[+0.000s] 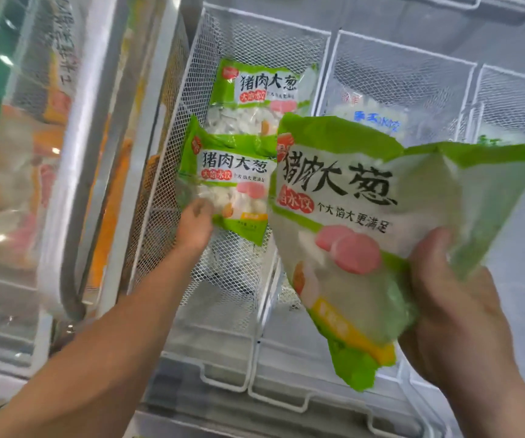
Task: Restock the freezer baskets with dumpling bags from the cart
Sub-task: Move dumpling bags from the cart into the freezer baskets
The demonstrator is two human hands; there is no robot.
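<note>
My right hand (451, 298) grips a green and white dumpling bag (359, 229) by its lower right side, holding it tilted above the freezer. My left hand (195, 226) reaches into the left white mesh basket (172, 128) and holds the lower left corner of a second dumpling bag (232, 181) of the same kind. A third matching bag (255, 96) lies further back in that basket, partly under the second one.
To the right stands another mesh basket (419, 77) holding a bag with blue print (376, 121). A further basket (514, 105) is at the far right. Sliding glass lids (33, 153) cover orange and green packages on the left.
</note>
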